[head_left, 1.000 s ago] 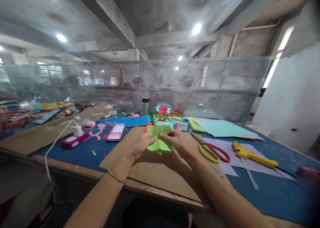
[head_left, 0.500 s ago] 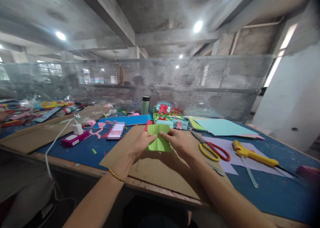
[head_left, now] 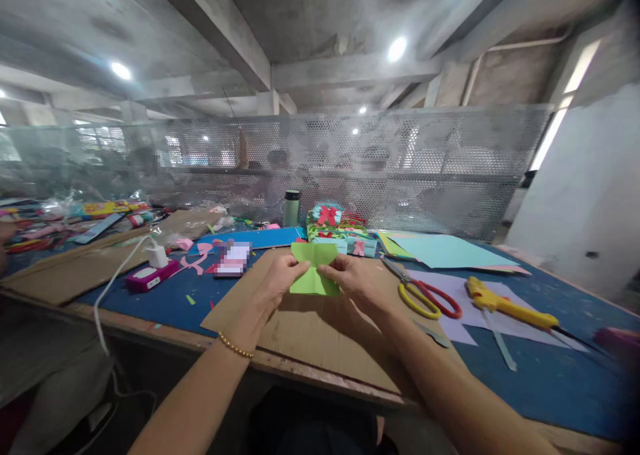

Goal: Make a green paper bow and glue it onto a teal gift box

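A creased green sheet of paper [head_left: 315, 283] is held up above the brown cardboard [head_left: 320, 338]. My left hand [head_left: 280, 278] pinches its left edge, thumb in front and fingers behind. On the opposite edge my right hand [head_left: 353, 278] grips it in the same way. Fold lines cross near the middle of the sheet. Right of my right hand lie scissors [head_left: 425, 297] with one yellow and one red handle. Just beyond the paper stands a stack of small paper boxes with bows [head_left: 327, 216].
A yellow hot glue gun [head_left: 510, 308] lies on purple paper at the right, behind a craft blade. Coloured sheets [head_left: 450, 252] sit farther back. Left are a phone [head_left: 234, 260], a purple power strip [head_left: 151, 276] with a white cable, and a green bottle [head_left: 291, 208].
The green paper has risen slightly and tilted, and its upper corners look squarer. Both hands keep their grip on its edges.
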The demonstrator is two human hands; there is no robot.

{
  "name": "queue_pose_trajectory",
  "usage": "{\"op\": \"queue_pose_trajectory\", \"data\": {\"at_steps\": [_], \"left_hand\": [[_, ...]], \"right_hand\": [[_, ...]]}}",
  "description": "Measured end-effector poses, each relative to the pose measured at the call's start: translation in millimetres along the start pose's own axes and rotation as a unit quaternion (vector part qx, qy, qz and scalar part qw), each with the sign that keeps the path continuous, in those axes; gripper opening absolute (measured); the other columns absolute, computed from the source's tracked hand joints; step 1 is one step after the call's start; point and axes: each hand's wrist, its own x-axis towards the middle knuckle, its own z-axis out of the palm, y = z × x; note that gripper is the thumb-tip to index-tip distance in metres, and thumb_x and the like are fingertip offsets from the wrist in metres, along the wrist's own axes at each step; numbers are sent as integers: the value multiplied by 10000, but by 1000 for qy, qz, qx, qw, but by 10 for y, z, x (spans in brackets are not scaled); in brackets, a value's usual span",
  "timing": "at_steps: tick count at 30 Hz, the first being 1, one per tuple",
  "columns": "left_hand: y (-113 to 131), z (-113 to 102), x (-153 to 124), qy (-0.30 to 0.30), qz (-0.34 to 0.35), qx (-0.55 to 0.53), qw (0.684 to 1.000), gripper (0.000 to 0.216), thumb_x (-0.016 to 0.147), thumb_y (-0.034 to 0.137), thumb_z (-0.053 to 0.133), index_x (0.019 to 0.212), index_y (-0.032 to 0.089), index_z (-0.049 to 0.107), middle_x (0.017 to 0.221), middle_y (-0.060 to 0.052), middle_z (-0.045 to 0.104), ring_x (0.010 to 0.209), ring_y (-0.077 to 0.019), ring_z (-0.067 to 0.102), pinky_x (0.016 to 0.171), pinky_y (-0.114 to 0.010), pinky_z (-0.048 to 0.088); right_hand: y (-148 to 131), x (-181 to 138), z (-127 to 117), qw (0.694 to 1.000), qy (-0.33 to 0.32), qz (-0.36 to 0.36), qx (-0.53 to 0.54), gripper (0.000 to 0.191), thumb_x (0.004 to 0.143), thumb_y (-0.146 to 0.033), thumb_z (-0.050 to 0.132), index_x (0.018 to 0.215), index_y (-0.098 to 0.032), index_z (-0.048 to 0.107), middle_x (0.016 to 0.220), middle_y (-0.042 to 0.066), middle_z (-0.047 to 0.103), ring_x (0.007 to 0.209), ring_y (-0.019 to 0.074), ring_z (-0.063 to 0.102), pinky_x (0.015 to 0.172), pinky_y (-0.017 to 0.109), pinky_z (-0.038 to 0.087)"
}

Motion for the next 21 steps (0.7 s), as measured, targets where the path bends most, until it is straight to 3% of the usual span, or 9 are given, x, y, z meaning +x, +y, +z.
{"op": "queue_pose_trajectory", "data": {"at_steps": [8, 12, 21], "left_hand": [[-7, 23, 24, 65, 67, 101, 990, 393, 608, 498, 779, 577, 135, 631, 514, 19, 561, 522, -120, 482, 505, -234, 359], [-18, 28, 19, 33, 76, 90, 993, 414, 629, 514, 750, 701, 109, 703, 609, -15, 642, 574, -147, 540, 546, -252, 394], [-30, 17, 12, -8, 20, 14, 1000, 440, 566, 497, 811, 732, 100, 715, 677, -56, 700, 639, -197, 629, 630, -298, 475]], "right_hand": [[34, 30, 9, 1000, -9, -16, 23, 302, 670, -433, 753, 785, -182, 631, 664, -21, 623, 583, 128, 512, 550, 251, 395], [58, 40, 15, 999, -14, -17, 33, 323, 683, -469, 748, 793, -190, 629, 680, -10, 639, 613, 147, 545, 573, 264, 423], [26, -8, 17, 998, -39, -19, 43, 396, 694, -529, 758, 833, -174, 652, 731, 22, 672, 637, 150, 569, 603, 276, 455]]}}
